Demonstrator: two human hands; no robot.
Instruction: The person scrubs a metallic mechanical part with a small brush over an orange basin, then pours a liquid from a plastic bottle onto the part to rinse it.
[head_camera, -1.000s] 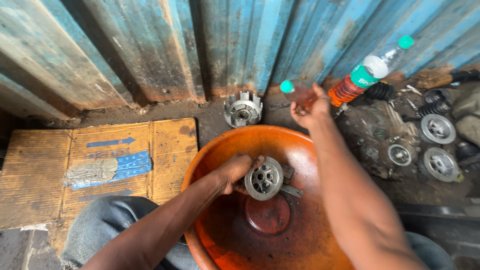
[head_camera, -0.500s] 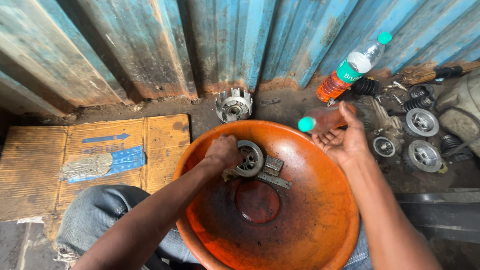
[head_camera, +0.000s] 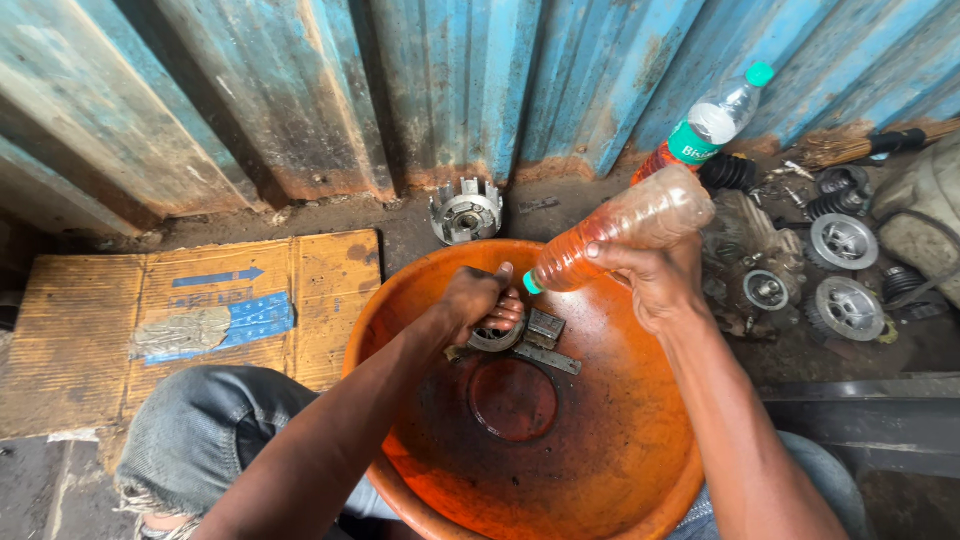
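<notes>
My left hand (head_camera: 478, 300) is closed over a round metal part (head_camera: 497, 335), pinning it low against the sloping wall of the orange basin (head_camera: 620, 470) so it cannot slide toward the dark pool at the bottom. My right hand (head_camera: 655, 280) is wrapped around a clear plastic bottle (head_camera: 620, 228) of orange-red liquid, tipped down to the left with its green mouth right above my left fingers (head_camera: 505, 310), which I judge puts the liquid where the part sits; I cannot tell whether any is flowing. Just below my left hand, 2 flat grey metal pieces (head_camera: 545, 340) lie on the basin wall, touching the round part or nearly so. The basin sits between my knees, with my left knee in blue jeans (head_camera: 205, 430) below my left forearm, so both arms reach in from either side. Beyond my left hand, a toothed metal hub (head_camera: 466, 212) stands on the ground against the blue corrugated wall (head_camera: 300, 90). A 2nd bottle with a green cap (head_camera: 712, 120) leans against that wall beyond my right hand, within easy reach. To the right of my right hand lies a cluster of round metal discs and springs (head_camera: 840, 270), and to the left of my left arm flattened cardboard (head_camera: 150, 320) covers the ground.
</notes>
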